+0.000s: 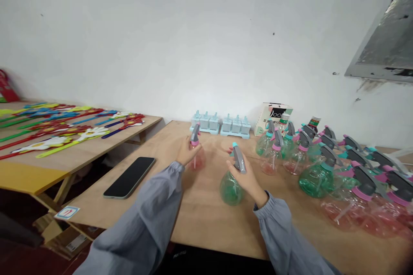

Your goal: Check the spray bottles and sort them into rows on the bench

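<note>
My left hand (186, 151) is closed around the neck of a pink spray bottle (196, 161) with a grey and pink trigger head, standing about upright on the wooden table. To its right and closer to me, my right hand (243, 176) grips the grey and turquoise head of a green spray bottle (231, 191). Thumb and palm are against that head, while some fingers are hidden behind it. The green bottle is tilted a little, and whether its base rests on the table I cannot tell.
Several spray bottles (318, 179) crowd the table's right side. Two light blue ice-pop moulds (209, 122) and a printed box (272, 117) stand by the wall. A phone (129, 177) lies left of my arm. Colourful hand-shaped clappers (85, 134) cover the left table.
</note>
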`<state>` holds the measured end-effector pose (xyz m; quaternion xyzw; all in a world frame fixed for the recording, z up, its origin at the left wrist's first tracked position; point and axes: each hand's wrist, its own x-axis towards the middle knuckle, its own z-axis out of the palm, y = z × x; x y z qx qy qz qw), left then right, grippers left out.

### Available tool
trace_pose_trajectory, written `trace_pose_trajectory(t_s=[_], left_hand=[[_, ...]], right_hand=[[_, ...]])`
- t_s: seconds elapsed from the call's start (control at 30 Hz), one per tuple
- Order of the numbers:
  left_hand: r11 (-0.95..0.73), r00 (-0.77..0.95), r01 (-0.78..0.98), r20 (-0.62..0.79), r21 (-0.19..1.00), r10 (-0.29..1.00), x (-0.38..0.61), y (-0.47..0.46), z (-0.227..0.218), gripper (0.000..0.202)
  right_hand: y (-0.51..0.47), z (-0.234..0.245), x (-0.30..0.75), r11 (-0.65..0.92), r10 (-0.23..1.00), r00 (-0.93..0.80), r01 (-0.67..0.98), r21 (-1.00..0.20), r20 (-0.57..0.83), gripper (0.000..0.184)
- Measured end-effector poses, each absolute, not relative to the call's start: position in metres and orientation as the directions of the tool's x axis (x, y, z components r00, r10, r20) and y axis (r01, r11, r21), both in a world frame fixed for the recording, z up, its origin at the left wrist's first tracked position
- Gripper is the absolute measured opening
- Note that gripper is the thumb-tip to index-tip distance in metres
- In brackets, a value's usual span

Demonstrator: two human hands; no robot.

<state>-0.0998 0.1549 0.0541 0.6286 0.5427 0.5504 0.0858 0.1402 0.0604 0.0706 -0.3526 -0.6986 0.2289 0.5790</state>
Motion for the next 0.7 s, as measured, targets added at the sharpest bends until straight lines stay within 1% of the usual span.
trace_pose_trajectory(t_s=[0.07,0.13,0.17,0.23,0.33,0.4,0.47,0.53,0.63,0.7], left_hand=[[-0.415,-0.176,0.55,0.586,0.725,0.791,-0.092,0.135,0.049,0.011],[-0.423,-0.17,0.514,0.572,0.746,0.802,-0.084,0.121,0.047,0.014],[-0.427,-0.171,0.497,0.568,0.755,0.805,-0.081,0.116,0.047,0.015],[-0.439,-0.172,0.468,0.567,0.767,0.806,-0.077,0.11,0.048,0.017],[-0.446,-0.167,0.436,0.558,0.781,0.813,-0.076,0.107,0.051,0.019],[-0.442,-0.157,0.426,0.546,0.789,0.823,-0.076,0.107,0.053,0.024],[-0.442,-0.15,0.42,0.541,0.793,0.828,-0.076,0.106,0.055,0.032],[-0.446,-0.149,0.415,0.543,0.793,0.826,-0.076,0.104,0.056,0.036],[-0.452,-0.15,0.4,0.543,0.797,0.826,-0.075,0.103,0.055,0.031],[-0.46,-0.145,0.397,0.549,0.794,0.823,-0.075,0.103,0.054,0.029]], right_hand=[[0.057,0.073,0.14,0.636,0.765,-0.071,0.242,-0.733,0.64,0.029],[0.054,0.076,0.141,0.619,0.774,-0.05,0.273,-0.736,0.632,0.018],[0.053,0.077,0.142,0.614,0.773,-0.037,0.291,-0.733,0.633,0.015],[0.051,0.079,0.143,0.621,0.765,-0.034,0.306,-0.722,0.643,0.014],[0.052,0.08,0.144,0.654,0.749,-0.097,0.273,-0.706,0.656,0.018],[0.053,0.079,0.145,0.66,0.746,-0.121,0.266,-0.703,0.654,0.019],[0.054,0.078,0.145,0.652,0.749,-0.099,0.286,-0.702,0.655,0.017],[0.054,0.079,0.145,0.653,0.744,-0.073,0.29,-0.7,0.664,0.016],[0.055,0.08,0.144,0.664,0.744,-0.12,0.239,-0.709,0.657,0.017],[0.055,0.081,0.143,0.666,0.744,-0.141,0.234,-0.709,0.653,0.018]])
